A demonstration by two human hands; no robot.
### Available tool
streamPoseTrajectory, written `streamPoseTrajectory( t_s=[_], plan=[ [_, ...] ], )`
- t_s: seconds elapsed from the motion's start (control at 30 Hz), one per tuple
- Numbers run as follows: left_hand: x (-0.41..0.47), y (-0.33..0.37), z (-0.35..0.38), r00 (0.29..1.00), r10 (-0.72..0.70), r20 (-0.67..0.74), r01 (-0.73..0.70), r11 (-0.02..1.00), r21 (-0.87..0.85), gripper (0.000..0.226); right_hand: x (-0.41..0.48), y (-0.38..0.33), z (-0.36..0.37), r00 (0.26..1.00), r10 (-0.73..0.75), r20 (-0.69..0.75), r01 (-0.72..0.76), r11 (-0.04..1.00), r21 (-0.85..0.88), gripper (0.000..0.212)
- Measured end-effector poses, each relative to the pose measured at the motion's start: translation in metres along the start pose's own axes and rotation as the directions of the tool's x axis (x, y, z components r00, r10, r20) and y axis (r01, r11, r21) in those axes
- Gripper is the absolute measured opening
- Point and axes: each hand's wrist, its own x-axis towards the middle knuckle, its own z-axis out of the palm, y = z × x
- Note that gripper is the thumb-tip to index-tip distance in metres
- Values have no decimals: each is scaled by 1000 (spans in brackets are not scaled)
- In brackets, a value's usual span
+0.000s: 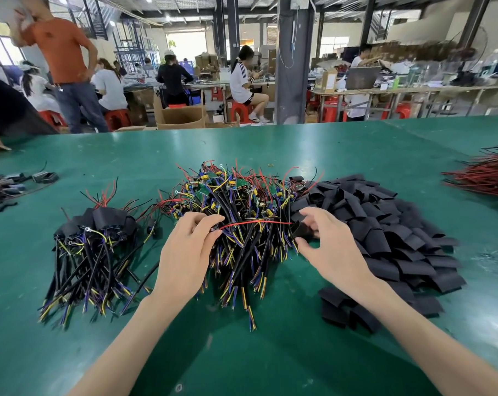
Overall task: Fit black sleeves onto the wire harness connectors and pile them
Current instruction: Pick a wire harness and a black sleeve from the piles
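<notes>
One red wire (256,222) pinched in left hand (185,252), one black sleeve (302,230) gripped by right hand (332,248) fingers (312,215)

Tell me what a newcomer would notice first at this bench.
The big tangle of wires with small green boards sits mid-table. The left hand pinches a red wire from it, while the right hand holds a black sleeve beside the sleeve heap on the right. A finished, sleeved bundle lies on the left.
</notes>
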Motion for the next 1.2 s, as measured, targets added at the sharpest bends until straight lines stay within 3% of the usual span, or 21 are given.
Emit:
streamPoseTrajectory(
  t_s=[0.63, 0.9, 1.2],
  plan=[
    [-1, 5, 2, 992, 130, 2, -130, 990, -58, 23, 0, 0, 2, 1000, 3, 0, -3, 1000, 31, 47],
    [-1, 4, 4, 977, 189, -103, -202, 970, -136, 18, 1, -1, 2, 1000, 17, 10, -18, 997, 77, 46],
    [-2, 0, 8, 970, 228, -87, -237, 965, -115, 18, 2, 2, 3, 998, 52, -32, -48, 993, 111, 50]
  ],
)
